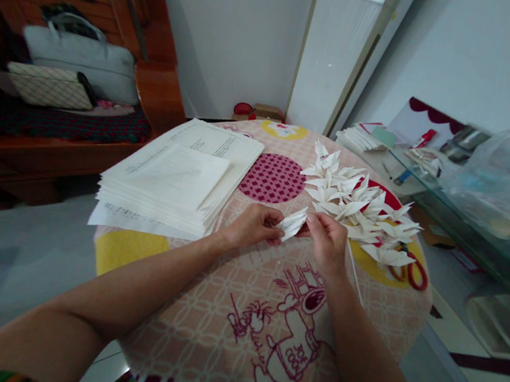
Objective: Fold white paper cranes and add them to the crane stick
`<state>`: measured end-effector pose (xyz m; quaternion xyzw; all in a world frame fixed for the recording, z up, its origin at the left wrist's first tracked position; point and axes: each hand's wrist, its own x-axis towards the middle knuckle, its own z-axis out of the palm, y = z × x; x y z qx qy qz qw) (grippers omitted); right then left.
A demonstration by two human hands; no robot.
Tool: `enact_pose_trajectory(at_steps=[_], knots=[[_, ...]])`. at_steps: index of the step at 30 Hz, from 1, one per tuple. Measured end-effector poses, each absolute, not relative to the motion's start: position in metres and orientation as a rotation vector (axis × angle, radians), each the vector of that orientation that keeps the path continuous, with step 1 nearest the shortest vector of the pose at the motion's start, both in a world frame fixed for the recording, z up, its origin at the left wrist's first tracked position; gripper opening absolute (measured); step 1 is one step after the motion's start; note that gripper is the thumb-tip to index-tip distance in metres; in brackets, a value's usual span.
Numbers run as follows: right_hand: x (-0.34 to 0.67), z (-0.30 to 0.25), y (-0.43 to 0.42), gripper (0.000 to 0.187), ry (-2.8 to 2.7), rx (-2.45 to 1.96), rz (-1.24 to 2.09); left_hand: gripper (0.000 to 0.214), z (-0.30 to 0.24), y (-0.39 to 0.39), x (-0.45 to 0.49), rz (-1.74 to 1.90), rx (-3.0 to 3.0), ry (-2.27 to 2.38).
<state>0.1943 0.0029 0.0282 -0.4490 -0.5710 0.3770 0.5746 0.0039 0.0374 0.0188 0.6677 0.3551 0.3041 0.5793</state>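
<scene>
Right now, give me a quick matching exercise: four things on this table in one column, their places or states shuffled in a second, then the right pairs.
Things:
1. folded paper piece
2. stack of paper sheets
3. pile of folded pieces
4. scissors

Places or states:
A. far right of the table, partly under white folds
B. pinched between the left hand and right hand
C. lying left of the hands
D. heaped beyond the right hand

Pairs: 1-B, 2-C, 3-D, 4-A

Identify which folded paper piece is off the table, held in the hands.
The folded paper piece pinched between left hand and right hand; the others lie heaped on the table.
</scene>
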Motion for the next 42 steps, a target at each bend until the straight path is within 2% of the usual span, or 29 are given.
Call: enact_pose_trajectory(at_steps=[8, 14, 20, 32, 42], knots=[[0.192, 0.032, -0.003, 0.021, -1.393, -1.058, 0.777, 0.008, 0.022, 0.035, 0.005, 0.840, 1.643, 0.899], [0.189, 0.037, -0.006, 0.011, -1.466, -1.045, 0.649, 0.013, 0.025, 0.033, 0.006, 0.787, 1.480, 0.834], [0.190, 0.036, -0.005, 0.010, -1.474, -1.079, 0.582, 0.021, 0.027, 0.033, 0.007, 0.740, 1.371, 0.796], [0.186, 0.037, -0.006, 0.008, -1.391, -1.077, 0.654, 0.016, 0.022, 0.034, 0.008, 0.753, 1.420, 0.817], [0.187, 0.030, -0.005, 0.011, -1.370, -1.079, 0.588, 0.017, 0.026, 0.032, 0.008, 0.706, 1.439, 0.792]])
